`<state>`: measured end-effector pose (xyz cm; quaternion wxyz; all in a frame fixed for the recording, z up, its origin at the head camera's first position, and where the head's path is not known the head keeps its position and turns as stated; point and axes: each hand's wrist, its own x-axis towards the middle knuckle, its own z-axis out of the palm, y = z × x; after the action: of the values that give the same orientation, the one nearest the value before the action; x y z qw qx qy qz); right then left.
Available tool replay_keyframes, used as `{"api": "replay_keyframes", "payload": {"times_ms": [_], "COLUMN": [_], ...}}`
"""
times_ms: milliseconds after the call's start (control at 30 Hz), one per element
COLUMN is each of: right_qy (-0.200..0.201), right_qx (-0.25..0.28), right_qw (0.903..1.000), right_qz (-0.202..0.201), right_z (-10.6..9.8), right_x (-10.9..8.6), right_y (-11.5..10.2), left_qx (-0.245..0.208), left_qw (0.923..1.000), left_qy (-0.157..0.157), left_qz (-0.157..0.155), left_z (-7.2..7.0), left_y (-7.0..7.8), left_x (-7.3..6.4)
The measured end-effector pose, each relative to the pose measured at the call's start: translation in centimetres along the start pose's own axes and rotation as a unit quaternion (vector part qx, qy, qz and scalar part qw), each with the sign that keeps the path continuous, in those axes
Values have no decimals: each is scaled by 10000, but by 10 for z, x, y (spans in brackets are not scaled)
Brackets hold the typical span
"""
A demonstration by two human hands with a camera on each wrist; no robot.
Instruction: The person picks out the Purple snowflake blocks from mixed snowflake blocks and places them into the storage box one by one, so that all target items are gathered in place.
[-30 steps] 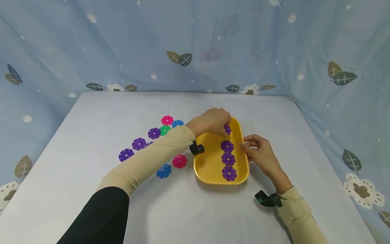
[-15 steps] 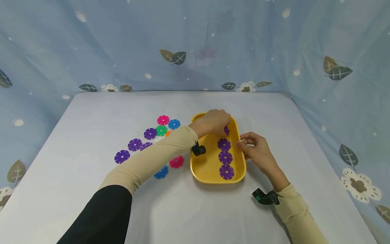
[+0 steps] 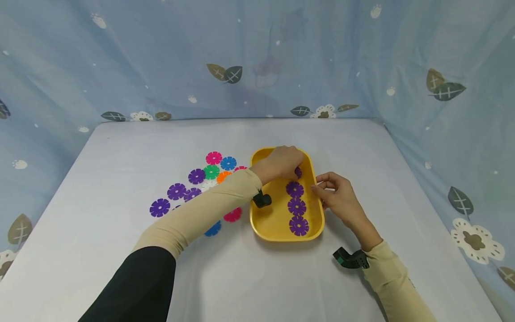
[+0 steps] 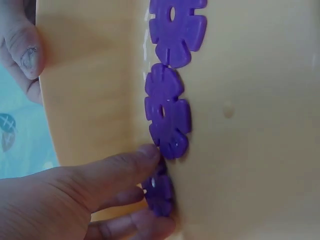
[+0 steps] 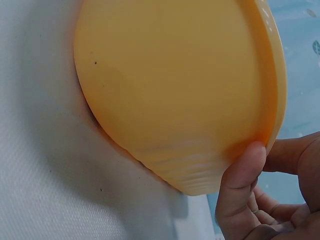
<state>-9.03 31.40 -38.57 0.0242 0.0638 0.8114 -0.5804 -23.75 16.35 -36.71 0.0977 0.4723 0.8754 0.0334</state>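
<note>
A yellow plastic tray (image 3: 273, 230) lies on the white-covered table, with several purple notched flower discs (image 3: 297, 206) in a line along its right side. My left hand (image 3: 281, 163) reaches into the tray's far end. Its thumb and fingers pinch the furthest purple flower disc (image 4: 159, 192) by opposite edges, close against the disc beside it (image 4: 167, 112). At the tray's right side, my right hand (image 3: 342, 199) grips the rim; in the right wrist view its thumb (image 5: 245, 165) presses on the outer wall, the other fingers partly hidden behind the rim.
Left of the tray lie loose flower discs: purple ones (image 3: 176, 191), a green one (image 3: 211, 171), pink ones (image 3: 213, 158) and blue ones (image 3: 213, 229). My left forearm (image 3: 201, 212) crosses over some of them. A patterned blue curtain (image 3: 161, 53) hangs behind the table (image 3: 132, 147).
The head view has shifted, so tray and discs appear slightly further left. Both hands keep nearly the same places at the tray, the left still pinching the far disc.
</note>
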Motion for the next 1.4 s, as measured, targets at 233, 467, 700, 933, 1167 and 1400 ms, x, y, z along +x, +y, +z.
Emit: {"api": "replay_keyframes", "payload": {"times_ms": [233,467,700,933,1167,1400], "right_qy": [5,-27,-36,-43,-11,46], "right_qx": [8,9,-44,-30,-169,-199], "right_qw": [10000,10000,10000,10000,9999,9998], "right_qz": [-8,-68,-13,-48,25,52], "right_z": [0,1,2,0,2,4], "right_x": [0,0,-1,-1,-2,-3], "right_y": [-1,-1,-1,-2,-2,-2], "left_qx": [-62,-206,-346,-812,-1052,-1167], "left_qw": [10000,9998,9993,9952,9844,9672], "left_qy": [33,40,114,546,1359,1730], "left_qz": [65,-14,-35,-5,-388,-1446], "left_z": [3,1,-11,-38,-68,-77], "left_y": [-2,-2,0,-7,-41,-91], "left_x": [1,-4,-16,-50,-111,-190]}}
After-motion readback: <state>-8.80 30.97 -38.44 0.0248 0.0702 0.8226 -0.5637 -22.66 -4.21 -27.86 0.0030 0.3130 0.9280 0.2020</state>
